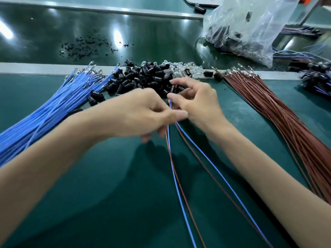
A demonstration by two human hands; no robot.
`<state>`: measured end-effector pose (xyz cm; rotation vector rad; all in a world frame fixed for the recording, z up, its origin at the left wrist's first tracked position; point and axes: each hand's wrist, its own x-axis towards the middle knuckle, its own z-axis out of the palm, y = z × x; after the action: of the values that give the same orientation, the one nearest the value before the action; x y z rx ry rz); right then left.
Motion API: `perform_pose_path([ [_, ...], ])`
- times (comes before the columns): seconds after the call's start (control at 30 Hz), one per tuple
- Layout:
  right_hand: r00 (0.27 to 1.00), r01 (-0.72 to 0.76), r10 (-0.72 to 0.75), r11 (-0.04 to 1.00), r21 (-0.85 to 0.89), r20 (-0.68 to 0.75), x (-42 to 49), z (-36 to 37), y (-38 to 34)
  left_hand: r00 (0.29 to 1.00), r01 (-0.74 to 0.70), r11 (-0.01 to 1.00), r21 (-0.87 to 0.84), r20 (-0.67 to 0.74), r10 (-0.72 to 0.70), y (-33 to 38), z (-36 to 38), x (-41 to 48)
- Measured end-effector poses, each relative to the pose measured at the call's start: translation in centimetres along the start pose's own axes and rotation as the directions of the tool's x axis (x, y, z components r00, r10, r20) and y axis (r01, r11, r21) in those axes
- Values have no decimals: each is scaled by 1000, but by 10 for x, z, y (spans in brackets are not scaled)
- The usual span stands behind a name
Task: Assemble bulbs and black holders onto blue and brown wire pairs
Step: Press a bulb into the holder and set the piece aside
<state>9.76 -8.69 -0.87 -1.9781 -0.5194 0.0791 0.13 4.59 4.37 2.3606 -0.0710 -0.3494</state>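
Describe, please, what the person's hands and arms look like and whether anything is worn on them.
The left hand and the right hand are bare: no gloves, rings, watch or bracelet show. Both forearms are bare too, with no sleeve in view. The nails that show look short and unpainted.
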Motion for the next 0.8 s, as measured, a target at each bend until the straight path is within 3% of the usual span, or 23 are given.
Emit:
perform_pose_path([
  [0.1, 998, 61, -63, 995, -75, -24, -4, 5, 0, 945, 1, 1000, -4, -327, -3, -21, 1, 13],
  [0.2, 998, 55, -55, 996, -76, -7, -6, 6, 2, 855, -67, 995, -73, -519, 19, -40, 3, 22],
  [0.3, 998, 51, -49, 997, -51, 45, -8, 8, 1, 690, -128, 983, 128, -700, 182, -51, 9, 26],
  [0.37, 996, 72, -67, 994, -83, 61, -8, 6, -3, 608, -110, 952, 286, -738, 292, -55, 14, 27],
  [0.47, 993, 118, -107, 945, -305, 53, 0, -12, -13, 623, 0, 914, 405, -716, 317, -63, 20, 30],
  [0.53, 995, 99, -96, 806, -584, 37, 9, -33, -16, 649, 51, 906, 421, -703, 291, -68, 20, 32],
  [0.6, 998, -15, -36, 618, -786, -48, 19, -60, -15, 658, 69, 906, 418, -702, 273, -69, 20, 33],
  [0.7, 969, -247, 81, 376, -893, -233, 27, -90, -4, 657, 70, 903, 425, -700, 279, -68, 19, 32],
  [0.8, 922, -362, 257, 306, -880, -290, 28, -100, 9, 675, 57, 904, 424, -683, 278, -68, 19, 32],
])
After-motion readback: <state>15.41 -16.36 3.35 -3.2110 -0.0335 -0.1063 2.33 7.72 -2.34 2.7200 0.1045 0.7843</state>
